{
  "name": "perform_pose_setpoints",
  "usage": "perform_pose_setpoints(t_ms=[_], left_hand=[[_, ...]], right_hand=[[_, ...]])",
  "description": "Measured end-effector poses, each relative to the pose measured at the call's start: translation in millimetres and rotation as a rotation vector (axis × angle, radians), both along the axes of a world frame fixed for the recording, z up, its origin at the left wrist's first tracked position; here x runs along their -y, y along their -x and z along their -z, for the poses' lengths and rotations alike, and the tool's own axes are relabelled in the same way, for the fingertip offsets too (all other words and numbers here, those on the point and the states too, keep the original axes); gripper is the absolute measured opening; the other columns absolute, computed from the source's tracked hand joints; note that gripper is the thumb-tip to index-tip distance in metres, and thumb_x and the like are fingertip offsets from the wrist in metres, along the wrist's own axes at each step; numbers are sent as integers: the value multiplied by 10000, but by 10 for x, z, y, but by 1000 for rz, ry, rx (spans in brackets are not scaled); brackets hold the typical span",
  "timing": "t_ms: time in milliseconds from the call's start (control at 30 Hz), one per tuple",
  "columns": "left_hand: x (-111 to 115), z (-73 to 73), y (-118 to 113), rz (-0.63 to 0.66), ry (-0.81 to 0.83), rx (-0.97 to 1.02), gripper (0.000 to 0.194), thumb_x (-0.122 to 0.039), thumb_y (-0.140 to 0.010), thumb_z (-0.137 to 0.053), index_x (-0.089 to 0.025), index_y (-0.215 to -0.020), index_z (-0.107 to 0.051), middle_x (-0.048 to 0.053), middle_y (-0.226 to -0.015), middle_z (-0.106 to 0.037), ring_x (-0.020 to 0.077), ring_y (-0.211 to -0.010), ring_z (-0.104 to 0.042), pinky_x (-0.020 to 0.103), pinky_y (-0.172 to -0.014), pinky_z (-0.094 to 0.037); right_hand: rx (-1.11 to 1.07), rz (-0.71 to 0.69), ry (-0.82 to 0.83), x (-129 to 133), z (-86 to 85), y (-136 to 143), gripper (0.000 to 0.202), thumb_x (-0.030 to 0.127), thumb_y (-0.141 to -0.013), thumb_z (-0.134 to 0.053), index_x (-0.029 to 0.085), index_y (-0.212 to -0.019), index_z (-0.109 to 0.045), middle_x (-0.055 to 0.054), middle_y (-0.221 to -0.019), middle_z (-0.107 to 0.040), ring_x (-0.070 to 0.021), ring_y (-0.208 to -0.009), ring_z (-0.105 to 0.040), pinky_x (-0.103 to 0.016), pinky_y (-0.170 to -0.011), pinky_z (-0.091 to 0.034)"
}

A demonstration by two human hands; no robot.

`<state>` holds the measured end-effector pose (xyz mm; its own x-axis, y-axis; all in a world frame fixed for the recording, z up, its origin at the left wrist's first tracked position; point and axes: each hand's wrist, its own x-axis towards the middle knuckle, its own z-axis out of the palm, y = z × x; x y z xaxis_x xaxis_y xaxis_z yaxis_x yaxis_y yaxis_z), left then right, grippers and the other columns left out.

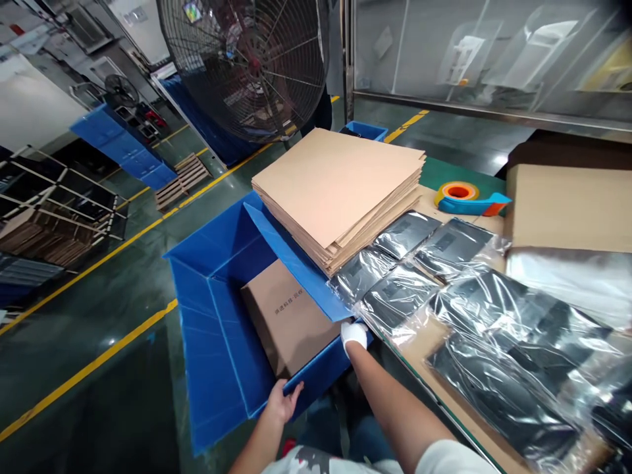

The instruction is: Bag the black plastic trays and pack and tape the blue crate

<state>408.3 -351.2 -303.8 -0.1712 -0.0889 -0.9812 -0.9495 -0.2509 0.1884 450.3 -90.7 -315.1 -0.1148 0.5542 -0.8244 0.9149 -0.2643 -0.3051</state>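
A blue corrugated plastic box (212, 368) with its flaps spread stands left of the table, a closed brown cardboard carton (291, 316) with dark printing inside it. Bare, my left hand (282, 401) grips the near rim of the blue box, fingertips over the edge. My right hand (354, 334), in a white glove, is closed at the box's right corner, below the flap (296, 263) that leans toward the table; its fingertips are partly hidden. Beside my right hand, flat black items in clear plastic bags (397, 295) lie on the table.
A tall stack of flat cardboard sheets (340, 178) sits at the table's far left corner. Behind the bags is a blue tape dispenser (471, 203); a large carton (567, 207) is at right. A big floor fan (247, 66) stands beyond. Yellow lines (89, 368) mark the floor.
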Motion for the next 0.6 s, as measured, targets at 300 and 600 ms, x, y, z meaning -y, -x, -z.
perform_pose_setpoints(t_ms=[300, 600], left_hand=[[376, -405, -215, 307, -129, -24, 744, -477, -798, -643, -54, -1349, -376, 258, -1149, -616, 327, -931, -677, 434, -723, -561], [625, -713, -441, 613, 73, -965, 511, 50, -550, -654, -193, -999, -656, 118, -1347, -512, 267, -1406, -259, 342, -1110, -283]], right_hand=[[-7, -107, -62, -22, -160, -386, 832, 635, -876, -338, -77, -1294, -437, -321, -1225, -563, -348, -1178, -550, -442, -968, -439], [-779, -689, -173, 537, -896, -765, 496, 335, -778, -594, 207, -1257, -591, -65, -1343, -554, -240, -1286, -463, -363, -1127, -308]])
